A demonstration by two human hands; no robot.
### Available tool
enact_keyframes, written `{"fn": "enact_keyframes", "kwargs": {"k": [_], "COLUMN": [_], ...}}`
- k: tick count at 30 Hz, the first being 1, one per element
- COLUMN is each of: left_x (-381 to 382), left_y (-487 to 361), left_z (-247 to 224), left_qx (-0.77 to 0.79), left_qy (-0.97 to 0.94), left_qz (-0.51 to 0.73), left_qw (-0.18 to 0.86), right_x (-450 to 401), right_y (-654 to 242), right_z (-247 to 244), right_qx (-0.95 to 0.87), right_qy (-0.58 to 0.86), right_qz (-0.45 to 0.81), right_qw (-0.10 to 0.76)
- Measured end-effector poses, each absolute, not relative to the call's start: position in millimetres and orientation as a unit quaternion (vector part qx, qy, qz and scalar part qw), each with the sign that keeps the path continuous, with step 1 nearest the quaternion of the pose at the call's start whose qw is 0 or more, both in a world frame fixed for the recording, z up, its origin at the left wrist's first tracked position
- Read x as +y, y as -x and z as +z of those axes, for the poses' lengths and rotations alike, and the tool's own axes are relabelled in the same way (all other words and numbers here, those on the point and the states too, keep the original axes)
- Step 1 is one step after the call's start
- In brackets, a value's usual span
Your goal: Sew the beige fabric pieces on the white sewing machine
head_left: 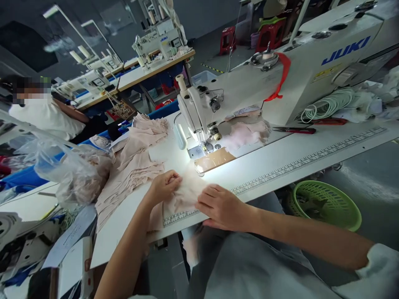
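A pale pink piece of fabric is stretched between my two hands at the front of the sewing machine table. My left hand is closed on its left side, fingers curled in. On the right side, my right hand pinches the same fabric near the table's front edge. Part of the cloth hangs below the left hand. Just beyond it stands the sewing machine's needle area, lit by a bright lamp. Layered pink fabric pieces lie in a stack to the left of my left hand.
Thread snips and a coil of pale cord lie right of the machine head. A printed ruler runs along the front edge. A green basket stands below right. Plastic-bagged fabric sits at left; a person sits beyond.
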State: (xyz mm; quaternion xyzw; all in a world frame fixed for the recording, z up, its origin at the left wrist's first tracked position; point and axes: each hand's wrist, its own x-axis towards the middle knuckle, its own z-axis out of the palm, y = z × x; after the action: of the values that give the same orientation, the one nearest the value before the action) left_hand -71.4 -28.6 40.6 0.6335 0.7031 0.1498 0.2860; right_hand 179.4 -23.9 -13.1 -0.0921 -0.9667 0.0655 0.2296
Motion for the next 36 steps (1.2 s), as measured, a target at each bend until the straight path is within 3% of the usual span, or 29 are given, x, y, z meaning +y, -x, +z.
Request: {"fn": "enact_keyframes", "kwargs": {"k": [2,4,7,9,11,17,22,25,27,29,33,34,36], "left_x": [-72,-120,-185,-213,-226,-208,-207,-210,-204,-188,-125,-104,-59], "left_y": [85,98,109,110,107,89,79,71,59,41,-14,-30,-58], "left_z": [47,54,54,41,14,-96,-128,-108,-80,-43,36,48,57], "left_qx": [0.692,0.685,0.663,0.658,0.666,0.691,0.747,0.74,0.703,0.636,0.481,0.435,0.386], "left_qy": [-0.59,-0.533,-0.468,-0.444,-0.436,-0.484,-0.515,-0.541,-0.562,-0.603,-0.687,-0.7,-0.736], "left_qz": [0.167,0.169,0.146,0.129,0.108,0.044,-0.034,-0.068,-0.058,-0.007,0.093,0.111,0.162], "left_qw": [0.381,0.467,0.565,0.595,0.595,0.536,0.42,0.395,0.432,0.482,0.536,0.556,0.533], "right_x": [-42,-57,-70,-73,-73,-55,-56,-59,-52,-32,46,69,107], "right_y": [-197,-217,-242,-251,-255,-246,-251,-270,-284,-294,-295,-291,-281], "right_z": [-17,-18,-28,-48,-78,-170,-179,-134,-87,-39,23,29,33], "right_qx": [-0.944,-0.892,-0.738,-0.635,-0.576,-0.628,-0.662,-0.687,-0.699,-0.718,-0.806,-0.804,-0.806], "right_qy": [0.085,0.11,0.207,0.28,0.342,0.473,0.482,0.397,0.301,0.271,0.413,0.46,0.524], "right_qz": [0.16,0.334,0.611,0.704,0.725,0.589,0.553,0.599,0.644,0.634,0.31,0.222,0.117], "right_qw": [0.274,0.284,0.198,0.152,0.159,0.188,0.152,0.111,0.077,0.098,0.29,0.306,0.248]}}
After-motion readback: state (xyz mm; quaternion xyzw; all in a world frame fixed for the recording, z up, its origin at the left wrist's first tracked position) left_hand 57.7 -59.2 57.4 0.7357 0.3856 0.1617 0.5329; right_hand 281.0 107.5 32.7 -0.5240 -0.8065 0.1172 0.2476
